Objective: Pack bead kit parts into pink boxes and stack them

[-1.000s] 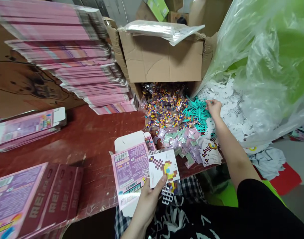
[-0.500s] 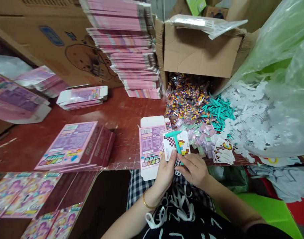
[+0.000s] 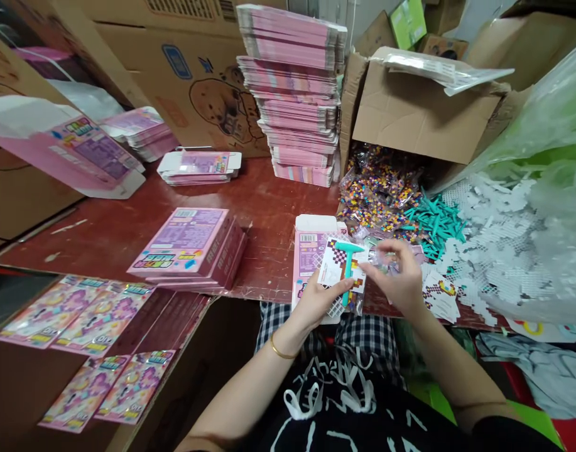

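Observation:
My left hand is closed on a stack in front of me: a printed pattern card with a teal T-shaped tool lying over it. Beneath the card show a white grid piece and part of a clear bag of coloured beads. My right hand is beside the stack, over small pastel sachets; its thumb and fingers are apart and I see nothing held. Under the stack lies a flat pink box with its end flap open.
Bagged beads spill from a cardboard box, beside teal tools, white grid pieces and pattern cards. Pink boxes are stacked left; flat cartons tower behind. More packed boxes sit lower left.
My right hand has left the stack and moved right, over the sachets, its fingers opening. My left hand keeps the stack alone. The view has swung left.

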Demonstrator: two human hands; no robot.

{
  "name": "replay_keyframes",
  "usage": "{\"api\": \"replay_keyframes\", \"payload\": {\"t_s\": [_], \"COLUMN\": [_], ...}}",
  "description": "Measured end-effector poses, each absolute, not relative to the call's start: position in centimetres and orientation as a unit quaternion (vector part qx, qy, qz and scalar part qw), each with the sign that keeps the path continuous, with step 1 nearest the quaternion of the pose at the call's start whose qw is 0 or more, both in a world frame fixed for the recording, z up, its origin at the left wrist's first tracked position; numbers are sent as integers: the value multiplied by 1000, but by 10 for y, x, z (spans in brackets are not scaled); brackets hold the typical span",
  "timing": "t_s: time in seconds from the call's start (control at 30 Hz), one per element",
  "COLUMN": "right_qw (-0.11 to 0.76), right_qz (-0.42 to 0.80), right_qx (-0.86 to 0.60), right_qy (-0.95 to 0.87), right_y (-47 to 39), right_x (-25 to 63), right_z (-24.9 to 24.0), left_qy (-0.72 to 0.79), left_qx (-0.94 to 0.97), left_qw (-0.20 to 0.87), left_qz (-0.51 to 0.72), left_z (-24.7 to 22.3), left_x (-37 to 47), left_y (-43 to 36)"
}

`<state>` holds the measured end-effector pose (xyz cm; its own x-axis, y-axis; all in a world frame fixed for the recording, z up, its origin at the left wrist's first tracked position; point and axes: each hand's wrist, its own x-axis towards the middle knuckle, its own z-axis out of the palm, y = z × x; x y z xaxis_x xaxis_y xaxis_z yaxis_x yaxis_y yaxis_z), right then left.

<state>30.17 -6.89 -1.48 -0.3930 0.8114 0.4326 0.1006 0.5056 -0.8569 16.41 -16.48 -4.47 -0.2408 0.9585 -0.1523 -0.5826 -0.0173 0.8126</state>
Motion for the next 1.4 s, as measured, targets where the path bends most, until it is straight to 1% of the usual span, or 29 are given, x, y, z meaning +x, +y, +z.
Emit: {"api": "replay_keyframes", "payload": {"t_s": [0.03,0.13,0.17,0.2,0.27,0.33,0.37,0.43,0.47,0.53,0.67,0.73,0.8,0.87,0.93,0.97,1.03,1.1,1.13,1.23,1.3,1.4], "right_qw": [439,296,264,253,276,334,363,384,374,323,196,137,99,86,123,166,280,368,387,392,405,443], "right_qz": [438,621,654,671,685,685,682,669,664,662,684,675,617,520,433,401,356,348,358,397,421,477], "right_qx": [-315,-274,-263,-259,-260,-270,-277,-299,-310,-324,-306,-280,-231,-187,-193,-215,-275,-329,-349,-375,-356,-265], "right_qy": [-718,-672,-659,-647,-622,-589,-572,-561,-568,-593,-633,-669,-746,-829,-872,-875,-848,-797,-775,-741,-729,-711], "right_y": [-60,-34,-25,-15,12,45,63,93,104,115,105,97,92,90,86,83,71,53,43,11,-10,-44], "right_x": [295,271,261,251,229,204,191,165,153,135,130,138,147,154,162,167,180,195,202,218,225,238], "right_z": [-12,-15,-18,-22,-30,-38,-42,-52,-57,-70,-89,-92,-90,-87,-88,-91,-104,-124,-134,-150,-142,-107], "left_qy": [401,409,432,468,576,670,698,722,726,731,733,733,733,728,723,724,728,723,716,673,638,599], "left_qx": [240,298,325,356,426,496,527,570,581,586,575,570,571,576,574,568,543,504,478,401,376,357], "left_qw": [577,567,541,494,339,169,105,34,19,5,8,10,6,-3,-6,-2,22,79,116,211,233,227], "left_qz": [670,650,644,640,610,526,474,392,369,349,364,370,369,373,383,391,418,465,495,584,630,680], "left_z": [-44,-46,-48,-52,-62,-75,-82,-95,-100,-106,-110,-110,-112,-113,-114,-115,-117,-120,-122,-123,-117,-97], "left_x": [161,150,145,139,126,115,110,106,106,106,106,106,106,107,108,109,109,107,106,103,104,112], "left_y": [-164,-158,-157,-155,-156,-159,-161,-164,-165,-165,-163,-162,-160,-160,-161,-161,-162,-162,-162,-160,-161,-173]}}
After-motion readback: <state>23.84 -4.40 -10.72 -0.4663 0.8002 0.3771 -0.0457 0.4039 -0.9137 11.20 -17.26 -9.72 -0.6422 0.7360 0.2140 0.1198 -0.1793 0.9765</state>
